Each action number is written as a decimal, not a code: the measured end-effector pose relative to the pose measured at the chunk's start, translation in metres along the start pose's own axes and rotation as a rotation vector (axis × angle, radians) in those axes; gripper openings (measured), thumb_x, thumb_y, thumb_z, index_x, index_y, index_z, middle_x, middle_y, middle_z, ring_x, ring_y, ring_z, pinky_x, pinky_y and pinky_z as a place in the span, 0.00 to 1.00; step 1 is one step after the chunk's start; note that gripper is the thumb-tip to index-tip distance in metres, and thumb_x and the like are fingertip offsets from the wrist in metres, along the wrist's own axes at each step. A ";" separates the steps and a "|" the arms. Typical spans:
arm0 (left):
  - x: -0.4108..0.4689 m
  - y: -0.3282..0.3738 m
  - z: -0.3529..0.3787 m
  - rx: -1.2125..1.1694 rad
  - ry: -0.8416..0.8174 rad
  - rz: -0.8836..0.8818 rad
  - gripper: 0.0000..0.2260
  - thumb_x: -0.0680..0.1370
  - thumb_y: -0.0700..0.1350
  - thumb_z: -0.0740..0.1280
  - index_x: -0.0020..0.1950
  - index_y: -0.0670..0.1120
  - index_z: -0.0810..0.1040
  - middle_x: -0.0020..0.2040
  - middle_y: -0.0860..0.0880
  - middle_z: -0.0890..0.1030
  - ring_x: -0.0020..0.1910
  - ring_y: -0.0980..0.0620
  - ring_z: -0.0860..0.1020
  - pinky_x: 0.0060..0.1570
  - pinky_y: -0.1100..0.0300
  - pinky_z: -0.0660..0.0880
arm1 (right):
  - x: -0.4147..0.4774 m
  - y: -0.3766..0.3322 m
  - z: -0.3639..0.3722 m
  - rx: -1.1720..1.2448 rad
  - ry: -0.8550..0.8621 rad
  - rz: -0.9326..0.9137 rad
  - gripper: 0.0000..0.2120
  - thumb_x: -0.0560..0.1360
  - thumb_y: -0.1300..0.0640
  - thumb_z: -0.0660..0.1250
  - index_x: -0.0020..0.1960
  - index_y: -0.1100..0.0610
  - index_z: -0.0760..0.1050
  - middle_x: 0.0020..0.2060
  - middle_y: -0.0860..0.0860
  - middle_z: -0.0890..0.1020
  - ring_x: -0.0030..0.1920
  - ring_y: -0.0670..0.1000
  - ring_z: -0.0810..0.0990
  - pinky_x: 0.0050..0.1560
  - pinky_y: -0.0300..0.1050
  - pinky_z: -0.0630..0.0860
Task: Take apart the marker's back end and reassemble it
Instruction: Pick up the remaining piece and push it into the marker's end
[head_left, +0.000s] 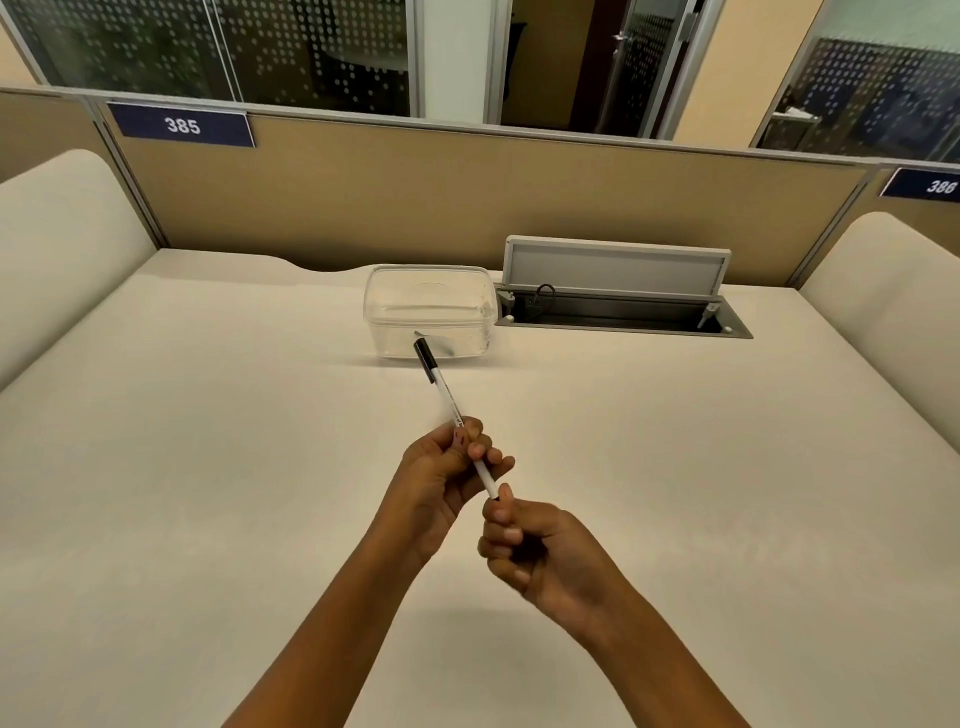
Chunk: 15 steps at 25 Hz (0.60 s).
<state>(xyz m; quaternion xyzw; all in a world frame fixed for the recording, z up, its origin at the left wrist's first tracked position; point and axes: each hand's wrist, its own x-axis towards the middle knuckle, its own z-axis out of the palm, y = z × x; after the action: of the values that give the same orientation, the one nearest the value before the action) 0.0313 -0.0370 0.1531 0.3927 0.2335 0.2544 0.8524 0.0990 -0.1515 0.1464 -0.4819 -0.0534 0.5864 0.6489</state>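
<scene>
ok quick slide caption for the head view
Left hand grips a white marker mid-barrel while the right hand pinches its back end above a cream desk

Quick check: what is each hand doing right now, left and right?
Left hand: grips the marker around the middle of its barrel.
Right hand: fingers curled, pinches the marker at its back end.

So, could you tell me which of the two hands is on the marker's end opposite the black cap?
The right hand: it pinches the marker at its near end, farthest from the black cap. The left hand grips the marker's middle instead.
</scene>
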 end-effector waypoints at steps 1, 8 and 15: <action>0.000 -0.003 0.000 0.029 0.051 0.018 0.12 0.80 0.34 0.54 0.40 0.41 0.71 0.30 0.48 0.73 0.33 0.52 0.79 0.45 0.57 0.81 | 0.001 0.002 -0.001 -0.308 0.098 -0.127 0.17 0.80 0.56 0.59 0.35 0.58 0.76 0.26 0.49 0.71 0.28 0.46 0.67 0.25 0.35 0.63; -0.003 -0.018 0.006 0.062 0.298 0.070 0.11 0.80 0.35 0.58 0.41 0.40 0.75 0.30 0.47 0.76 0.36 0.50 0.83 0.44 0.58 0.81 | 0.016 0.024 -0.004 -1.260 0.509 -0.691 0.12 0.79 0.61 0.60 0.37 0.55 0.75 0.31 0.46 0.76 0.31 0.46 0.71 0.32 0.31 0.64; -0.002 -0.010 -0.003 0.131 0.050 -0.006 0.12 0.80 0.32 0.55 0.39 0.40 0.72 0.29 0.49 0.74 0.33 0.52 0.80 0.42 0.59 0.80 | 0.010 0.003 -0.002 -0.129 0.077 0.116 0.17 0.76 0.68 0.48 0.33 0.59 0.67 0.27 0.51 0.66 0.27 0.47 0.60 0.26 0.37 0.57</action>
<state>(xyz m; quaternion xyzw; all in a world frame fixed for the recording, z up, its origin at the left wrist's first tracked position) 0.0307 -0.0417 0.1442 0.4403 0.2722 0.2458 0.8195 0.1011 -0.1449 0.1388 -0.5469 -0.0381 0.5994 0.5833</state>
